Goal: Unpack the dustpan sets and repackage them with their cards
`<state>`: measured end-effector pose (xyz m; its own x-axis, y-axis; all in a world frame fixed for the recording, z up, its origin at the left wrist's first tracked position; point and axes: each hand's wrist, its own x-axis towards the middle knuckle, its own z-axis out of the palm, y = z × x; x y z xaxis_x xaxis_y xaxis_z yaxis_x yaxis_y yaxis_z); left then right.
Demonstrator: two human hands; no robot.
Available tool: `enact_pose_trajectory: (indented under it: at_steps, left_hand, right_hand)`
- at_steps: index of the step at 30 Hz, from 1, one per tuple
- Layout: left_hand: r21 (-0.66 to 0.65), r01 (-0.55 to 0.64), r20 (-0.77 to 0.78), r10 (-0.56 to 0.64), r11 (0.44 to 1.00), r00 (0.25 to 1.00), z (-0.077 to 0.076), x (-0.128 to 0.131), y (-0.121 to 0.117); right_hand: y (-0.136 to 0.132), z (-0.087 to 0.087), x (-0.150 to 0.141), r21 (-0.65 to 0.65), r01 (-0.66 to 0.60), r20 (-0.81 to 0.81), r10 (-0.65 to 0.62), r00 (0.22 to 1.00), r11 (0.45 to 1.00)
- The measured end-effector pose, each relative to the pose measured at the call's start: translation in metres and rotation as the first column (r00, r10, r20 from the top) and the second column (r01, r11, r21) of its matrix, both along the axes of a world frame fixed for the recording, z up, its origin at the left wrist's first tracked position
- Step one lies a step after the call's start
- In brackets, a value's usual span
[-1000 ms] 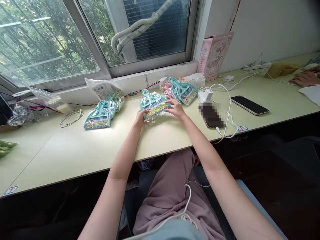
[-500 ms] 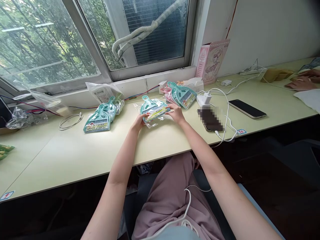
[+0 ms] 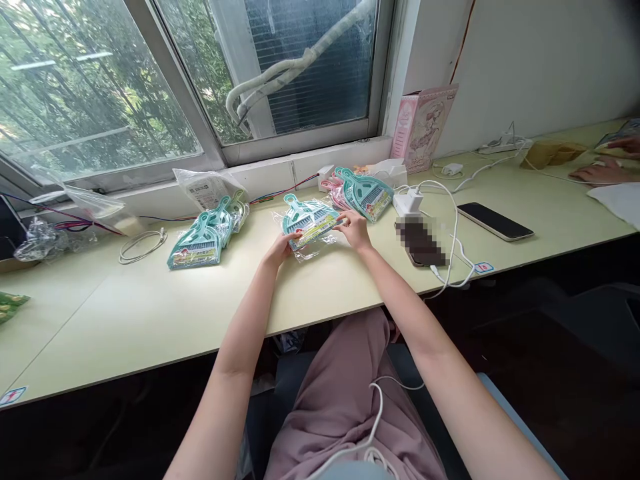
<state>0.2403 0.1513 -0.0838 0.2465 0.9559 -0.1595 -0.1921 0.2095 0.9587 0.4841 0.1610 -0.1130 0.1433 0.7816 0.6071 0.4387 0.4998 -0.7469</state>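
A teal mini dustpan and brush set (image 3: 311,219) in a clear plastic bag is held just over the table in front of me. My left hand (image 3: 281,249) grips its lower left corner, with the thumb on the front. On its right edge my right hand (image 3: 354,229) is closed, fingers over the printed label. Loose clear film hangs below the label. Left of my hands lies a pile of similar bagged teal and green sets (image 3: 200,237). Behind my right hand is another pile, teal ones (image 3: 366,192) with pink ones (image 3: 336,189) beside them.
At right lie a phone with a cable (image 3: 423,243), a white charger (image 3: 409,200) and a black-screened phone (image 3: 495,221). A pink box (image 3: 423,127) stands by the wall. A coiled cable (image 3: 143,245) lies at left. Another person's hand (image 3: 603,171) shows at far right.
The held dustpan set has tilted slightly, its right end still raised, and the film below has shifted. Both hands keep their grip. The other person's hands at far right have moved.
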Motion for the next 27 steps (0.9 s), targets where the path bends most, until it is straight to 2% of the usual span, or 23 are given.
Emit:
enact_pose_trajectory:
  at_steps: [6, 10, 15, 20, 27]
  left_hand:
    - [0.002, -0.043, 0.002, 0.043, 0.999, 0.999, -0.003, -0.008, 0.005]
    - [0.001, -0.017, 0.001, 0.017, 1.0, 1.0, -0.005, -0.012, 0.008]
    - [0.016, 0.016, 0.037, -0.017, 1.0, 0.999, -0.007, -0.014, 0.01]
    - [-0.009, 0.029, 0.041, -0.028, 1.0, 0.999, -0.007, -0.016, 0.012]
    - [-0.011, 0.066, 0.063, -0.066, 0.998, 0.996, -0.009, -0.012, 0.013]
  right_hand:
    - [0.001, -0.004, -0.001, -0.044, -0.045, 0.054, 0.047, 0.997, 0.998]
    - [0.0, -0.005, -0.001, -0.09, -0.069, 0.059, 0.075, 0.995, 0.994]
    - [-0.003, -0.001, -0.001, -0.119, -0.178, 0.13, 0.193, 0.973, 0.977]
    - [-0.008, 0.001, 0.0, -0.087, -0.058, 0.181, 0.073, 0.981, 0.994]
    - [-0.011, -0.001, 0.001, -0.107, 0.035, 0.205, -0.012, 0.979, 0.994]
